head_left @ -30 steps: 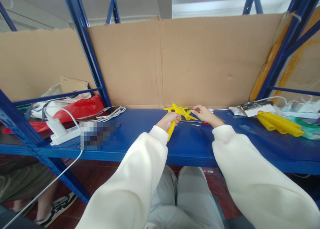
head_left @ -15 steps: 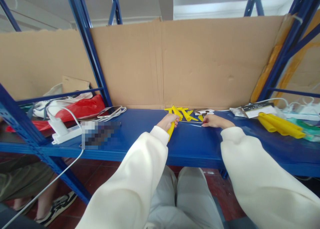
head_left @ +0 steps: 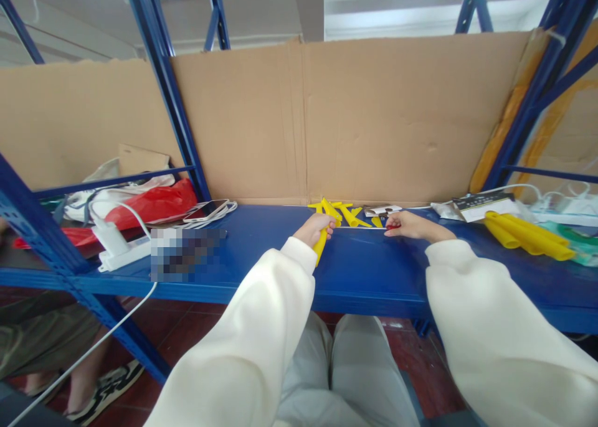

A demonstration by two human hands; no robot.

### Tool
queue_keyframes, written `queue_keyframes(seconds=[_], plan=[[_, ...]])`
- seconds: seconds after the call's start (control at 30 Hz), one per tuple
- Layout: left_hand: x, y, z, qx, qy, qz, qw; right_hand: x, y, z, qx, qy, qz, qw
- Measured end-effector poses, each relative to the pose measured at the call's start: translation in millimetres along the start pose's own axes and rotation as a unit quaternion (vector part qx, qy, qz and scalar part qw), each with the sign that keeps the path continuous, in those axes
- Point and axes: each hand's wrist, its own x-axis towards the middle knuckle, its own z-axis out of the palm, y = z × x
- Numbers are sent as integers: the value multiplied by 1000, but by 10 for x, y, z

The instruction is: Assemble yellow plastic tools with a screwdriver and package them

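Centre frame: left hand (head_left: 312,229) grips yellow piece (head_left: 321,246); right hand (head_left: 409,226) pinches red item (head_left: 393,227). Loose yellow parts (head_left: 350,216) lie behind, apparently unjoined; work seems midway.

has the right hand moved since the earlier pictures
Yes, the right hand has moved to the right, farther from the vertical crease in the cardboard panel.

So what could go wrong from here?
The yellow piece could slip, since only the left hand grips it. The right hand, fingers around a red thing, might nudge the loose yellow bits nearby. And the white cable hangs past the front edge of the shelf; a snag could perhaps tug the power strip.
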Motion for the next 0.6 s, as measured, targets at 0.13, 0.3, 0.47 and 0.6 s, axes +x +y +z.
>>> queue_keyframes(seconds=[0.13, 0.3, 0.47, 0.6], plan=[[-16, 8, -3, -3, 9, 5, 1000, -80, 61, -67, 18, 33, -12, 999], [-21, 6, 0, -7, 18, 7, 1000, -91, 105, -85, 10, 72, -11, 997], [-47, 17, 11, 4, 18, 8, 1000, -51, 147, -61, 7, 82, -32, 996], [-56, 24, 14, 7, 17, 8, 1000, -34, 193, -50, 14, 97, -38, 994]])
